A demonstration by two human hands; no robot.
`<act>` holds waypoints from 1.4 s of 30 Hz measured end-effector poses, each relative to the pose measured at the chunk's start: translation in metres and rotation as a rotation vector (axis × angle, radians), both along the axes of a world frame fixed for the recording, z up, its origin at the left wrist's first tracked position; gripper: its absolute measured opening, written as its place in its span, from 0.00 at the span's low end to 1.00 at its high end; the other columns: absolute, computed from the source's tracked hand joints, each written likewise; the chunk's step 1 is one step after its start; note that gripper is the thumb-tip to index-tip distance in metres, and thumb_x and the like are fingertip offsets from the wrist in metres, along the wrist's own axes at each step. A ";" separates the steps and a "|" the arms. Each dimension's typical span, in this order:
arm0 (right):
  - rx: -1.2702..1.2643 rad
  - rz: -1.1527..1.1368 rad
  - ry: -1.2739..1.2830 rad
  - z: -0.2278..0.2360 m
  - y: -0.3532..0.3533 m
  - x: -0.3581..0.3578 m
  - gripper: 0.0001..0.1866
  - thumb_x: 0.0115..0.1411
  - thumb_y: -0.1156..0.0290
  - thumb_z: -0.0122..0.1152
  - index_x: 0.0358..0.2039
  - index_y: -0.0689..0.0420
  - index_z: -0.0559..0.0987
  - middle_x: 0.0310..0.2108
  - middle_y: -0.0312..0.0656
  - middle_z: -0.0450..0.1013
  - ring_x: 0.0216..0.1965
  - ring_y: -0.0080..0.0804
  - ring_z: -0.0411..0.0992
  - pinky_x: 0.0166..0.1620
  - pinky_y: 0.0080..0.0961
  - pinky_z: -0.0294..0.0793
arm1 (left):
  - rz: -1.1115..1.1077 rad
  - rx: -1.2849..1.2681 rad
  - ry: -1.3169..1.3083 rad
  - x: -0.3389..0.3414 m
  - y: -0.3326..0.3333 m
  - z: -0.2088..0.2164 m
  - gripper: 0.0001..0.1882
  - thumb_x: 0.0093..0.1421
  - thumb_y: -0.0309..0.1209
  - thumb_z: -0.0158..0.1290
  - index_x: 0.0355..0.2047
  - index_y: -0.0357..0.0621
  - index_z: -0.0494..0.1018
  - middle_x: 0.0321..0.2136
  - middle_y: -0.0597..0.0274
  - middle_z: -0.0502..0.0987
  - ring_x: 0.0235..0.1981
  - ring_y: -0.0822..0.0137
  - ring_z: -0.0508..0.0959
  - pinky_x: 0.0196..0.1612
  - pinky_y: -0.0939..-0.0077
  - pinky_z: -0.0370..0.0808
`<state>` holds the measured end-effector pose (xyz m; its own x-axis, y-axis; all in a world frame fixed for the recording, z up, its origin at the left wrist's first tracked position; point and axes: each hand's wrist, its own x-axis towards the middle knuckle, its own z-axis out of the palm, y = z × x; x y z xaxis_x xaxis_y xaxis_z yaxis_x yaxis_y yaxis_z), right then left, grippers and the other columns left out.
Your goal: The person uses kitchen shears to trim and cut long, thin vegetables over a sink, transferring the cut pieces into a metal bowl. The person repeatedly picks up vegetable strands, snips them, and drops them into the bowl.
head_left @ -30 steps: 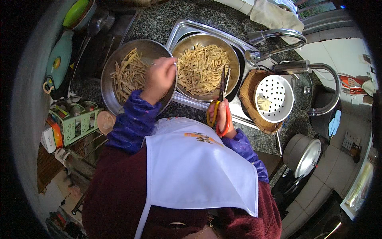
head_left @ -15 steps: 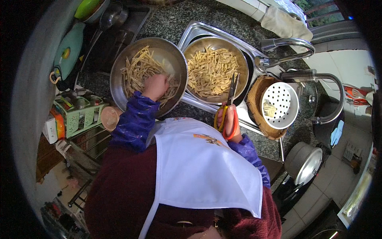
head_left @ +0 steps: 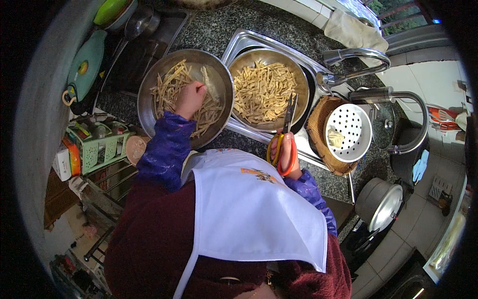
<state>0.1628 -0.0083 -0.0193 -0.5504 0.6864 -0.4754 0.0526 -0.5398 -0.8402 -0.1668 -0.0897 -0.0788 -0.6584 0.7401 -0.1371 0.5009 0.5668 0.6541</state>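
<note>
My left hand point(head_left: 190, 100) is over the left steel bowl point(head_left: 144, 107), fingers pinched together. What it holds, if anything, is too small to make out. Thin yellowish-brown strips point(head_left: 169, 87) lie in that bowl, and a paler piece point(head_left: 205, 77) is just beyond my fingertips. In my right hand point(head_left: 286, 152) is a pair of scissors point(head_left: 289, 117) with red and yellow handles, gripped at the handles. Its blades point away from me, slightly apart, over the near right rim of a second steel bowl point(head_left: 304, 102). That bowl holds many similar cut strips point(head_left: 264, 92).
The second bowl sits in the metal sink point(head_left: 234, 45). Two curved taps point(head_left: 381, 57) rise at the right. Nearby, a white perforated colander point(head_left: 366, 132) with a few pale pieces rests in a brown woven basket point(head_left: 316, 117). A pot point(head_left: 371, 197) stands lower right; a green plastic basket point(head_left: 99, 149) is at left.
My left hand has lifted slightly out of the strips in the left bowl, fingers now pinched. The right hand and scissors have hardly moved.
</note>
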 end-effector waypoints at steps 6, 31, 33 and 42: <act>0.006 0.018 -0.010 0.000 -0.001 0.001 0.20 0.63 0.54 0.38 0.42 0.59 0.63 0.21 0.35 0.63 0.18 0.20 0.59 0.21 0.15 0.59 | 0.083 -0.168 0.059 0.011 0.029 -0.007 0.17 0.50 0.46 0.51 0.27 0.44 0.74 0.26 0.49 0.75 0.30 0.47 0.74 0.32 0.57 0.70; 0.234 0.347 0.052 0.019 0.023 -0.027 0.22 0.61 0.60 0.48 0.49 0.63 0.61 0.33 0.37 0.63 0.35 0.22 0.60 0.41 0.19 0.62 | -0.307 0.275 -0.850 0.106 0.069 0.092 0.09 0.55 0.25 0.50 0.34 0.33 0.73 0.27 0.69 0.73 0.29 0.80 0.69 0.32 0.86 0.66; 0.209 0.315 0.030 0.013 0.020 -0.026 0.21 0.61 0.61 0.48 0.47 0.62 0.62 0.31 0.36 0.64 0.33 0.21 0.60 0.39 0.18 0.62 | -0.312 0.282 -0.846 0.107 0.070 0.091 0.09 0.55 0.25 0.50 0.35 0.33 0.73 0.27 0.69 0.73 0.29 0.80 0.69 0.32 0.86 0.66; 0.099 0.169 0.033 0.016 0.015 -0.023 0.18 0.61 0.61 0.47 0.45 0.61 0.63 0.23 0.31 0.61 0.23 0.16 0.56 0.26 0.14 0.58 | -0.329 0.139 -0.934 0.100 0.065 0.096 0.10 0.53 0.25 0.51 0.36 0.33 0.72 0.28 0.67 0.74 0.30 0.79 0.70 0.35 0.85 0.68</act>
<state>0.1397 0.0071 -0.0031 -0.6758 0.6253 -0.3902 0.1074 -0.4402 -0.8914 -0.0669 -0.0247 0.0171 -0.0905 0.9148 -0.3936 -0.1301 0.3810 0.9154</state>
